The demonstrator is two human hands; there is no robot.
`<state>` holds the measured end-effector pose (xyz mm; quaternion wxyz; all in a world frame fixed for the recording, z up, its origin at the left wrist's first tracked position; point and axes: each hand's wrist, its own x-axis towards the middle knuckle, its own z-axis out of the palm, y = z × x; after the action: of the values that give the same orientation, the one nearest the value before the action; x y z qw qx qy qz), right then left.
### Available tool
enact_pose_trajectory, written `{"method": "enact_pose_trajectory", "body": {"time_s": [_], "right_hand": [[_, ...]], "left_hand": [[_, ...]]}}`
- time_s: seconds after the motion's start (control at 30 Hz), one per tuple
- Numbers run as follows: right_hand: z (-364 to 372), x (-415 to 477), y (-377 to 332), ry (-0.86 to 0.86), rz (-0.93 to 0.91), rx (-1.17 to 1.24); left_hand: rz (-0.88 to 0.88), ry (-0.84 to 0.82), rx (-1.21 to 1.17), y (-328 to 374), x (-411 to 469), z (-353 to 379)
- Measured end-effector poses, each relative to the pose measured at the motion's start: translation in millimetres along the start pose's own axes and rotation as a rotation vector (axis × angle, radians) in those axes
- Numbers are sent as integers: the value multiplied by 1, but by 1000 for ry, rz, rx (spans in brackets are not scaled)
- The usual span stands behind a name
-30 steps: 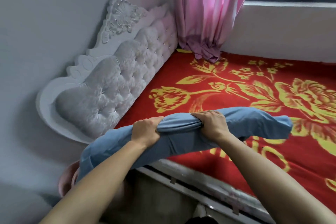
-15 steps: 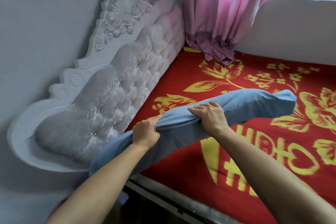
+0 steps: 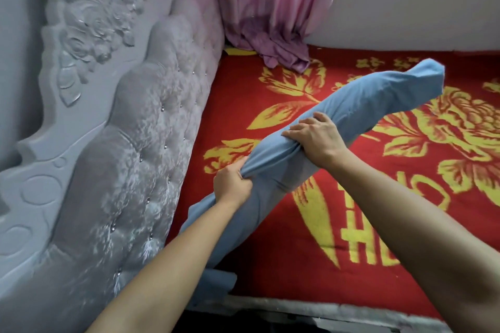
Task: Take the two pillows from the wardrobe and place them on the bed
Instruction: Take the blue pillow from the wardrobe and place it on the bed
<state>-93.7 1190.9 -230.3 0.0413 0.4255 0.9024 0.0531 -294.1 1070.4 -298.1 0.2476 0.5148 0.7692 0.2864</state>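
Note:
A long blue pillow (image 3: 359, 100) stretches diagonally above the bed (image 3: 243, 105), its far end raised toward the upper right and its near end hanging low by the bed's front left corner. My left hand (image 3: 232, 184) grips a bunch of its fabric near the lower half. My right hand (image 3: 316, 138) is closed over its top edge near the middle. The bed is covered by a red blanket with yellow flowers. No second pillow or wardrobe is in view.
A grey tufted headboard (image 3: 130, 149) with carved trim runs along the left side. A pink curtain (image 3: 270, 8) hangs at the far corner, its hem resting on the blanket. A white wall (image 3: 419, 8) borders the far side. The bed's front edge (image 3: 338, 308) runs along the bottom.
I have come closer to the bed and headboard. Both hands carried the pillow forward over the blanket, and it now slants more steeply, far end higher.

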Motion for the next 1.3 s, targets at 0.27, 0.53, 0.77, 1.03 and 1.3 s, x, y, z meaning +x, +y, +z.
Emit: {"method": "enact_pose_trajectory", "body": {"time_s": [0.27,0.53,0.77,1.03,1.3], "right_hand": [[69,50,7,285,-48,32],[249,77,-53,105,506,848],[323,80,-97,-38,1095,1133],[338,93,-112,-14,1289,1193],[244,129,-81,425,1205,1005]], "left_hand": [[-208,-9,-369,-34,48,38],[-56,63,275,-47,125,93],[-217,63,456,-136,186,63],[-140,168,411,-160,204,60],[-97,293,-10,-165,232,7]]}}
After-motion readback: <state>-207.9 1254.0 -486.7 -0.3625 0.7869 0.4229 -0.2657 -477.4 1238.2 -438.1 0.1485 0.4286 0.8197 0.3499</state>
